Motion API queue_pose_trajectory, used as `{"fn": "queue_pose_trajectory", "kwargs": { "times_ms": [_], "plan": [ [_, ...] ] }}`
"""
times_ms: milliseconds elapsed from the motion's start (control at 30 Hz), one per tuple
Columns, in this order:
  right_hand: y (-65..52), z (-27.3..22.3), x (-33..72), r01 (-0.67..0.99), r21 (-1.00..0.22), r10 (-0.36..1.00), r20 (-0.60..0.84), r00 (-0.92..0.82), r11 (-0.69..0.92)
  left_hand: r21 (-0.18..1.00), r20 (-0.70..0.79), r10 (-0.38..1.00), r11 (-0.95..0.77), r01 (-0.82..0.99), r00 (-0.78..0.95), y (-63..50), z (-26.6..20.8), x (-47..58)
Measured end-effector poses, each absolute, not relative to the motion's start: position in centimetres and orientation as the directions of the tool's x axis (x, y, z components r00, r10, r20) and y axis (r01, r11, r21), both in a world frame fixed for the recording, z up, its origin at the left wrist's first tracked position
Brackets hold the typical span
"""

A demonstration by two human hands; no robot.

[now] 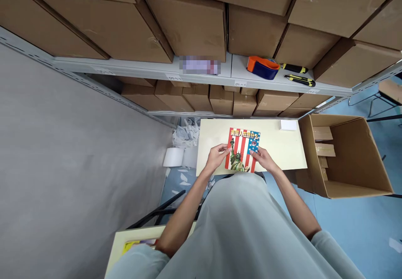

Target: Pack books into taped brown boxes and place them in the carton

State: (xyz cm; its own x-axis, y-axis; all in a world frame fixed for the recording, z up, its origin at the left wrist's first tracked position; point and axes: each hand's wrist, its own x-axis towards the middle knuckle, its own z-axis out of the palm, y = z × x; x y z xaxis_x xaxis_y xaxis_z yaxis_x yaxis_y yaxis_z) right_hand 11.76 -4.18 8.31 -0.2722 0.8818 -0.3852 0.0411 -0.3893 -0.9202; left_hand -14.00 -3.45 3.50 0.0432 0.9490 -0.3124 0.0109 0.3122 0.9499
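Between my two hands is a book with a cover of red and white stripes, white stars on blue, a green Statue of Liberty and a line of Chinese characters along the top. My left hand is closed on its left edge, thumb on the cover. On the opposite edge, my right hand grips it the same way, fingers mostly behind the book. The book is over a pale cream table, its cover facing me. Whether it touches the tabletop I cannot tell.
A small white box lies at the table's back right. Beside the table stands a large open carton with smaller boxes inside. Behind are shelves of cardboard boxes, with an orange and blue tape dispenser and cutters. A grey wall bounds the left.
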Motion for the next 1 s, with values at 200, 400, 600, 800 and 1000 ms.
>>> {"fn": "queue_pose_trajectory", "kwargs": {
  "times_ms": [200, 400, 600, 800, 1000],
  "plan": [
    [-3.8, 8.6, 12.3, 0.112, -0.96, 0.908, -0.279, -0.312, -0.256, 0.97, -0.242, 0.968, 0.24, 0.028, 0.069, -3.6, 4.0, -14.9],
    [-4.2, 10.7, 13.1, 0.289, -0.956, 0.891, -0.081, -0.446, 0.058, 0.994, -0.103, 0.993, 0.101, 0.036, 0.05, -3.1, 4.7, -16.3],
    [-4.5, 11.0, 12.0, 0.296, -0.941, 0.893, 0.014, -0.45, 0.163, 0.997, -0.059, 0.998, 0.058, -0.044, -0.013, -3.1, 4.8, -16.6],
    [-3.5, 7.3, 10.9, 0.095, -0.971, 0.957, -0.235, -0.17, -0.221, 0.982, -0.181, 0.981, 0.177, -0.058, -0.074, -3.1, 2.5, -16.3],
    [-0.8, 1.4, 7.3, 0.056, -0.898, 0.889, -0.44, -0.129, -0.437, 0.943, -0.331, 0.932, 0.32, -0.088, -0.148, -3.0, -3.3, -16.5]
  ]
}}
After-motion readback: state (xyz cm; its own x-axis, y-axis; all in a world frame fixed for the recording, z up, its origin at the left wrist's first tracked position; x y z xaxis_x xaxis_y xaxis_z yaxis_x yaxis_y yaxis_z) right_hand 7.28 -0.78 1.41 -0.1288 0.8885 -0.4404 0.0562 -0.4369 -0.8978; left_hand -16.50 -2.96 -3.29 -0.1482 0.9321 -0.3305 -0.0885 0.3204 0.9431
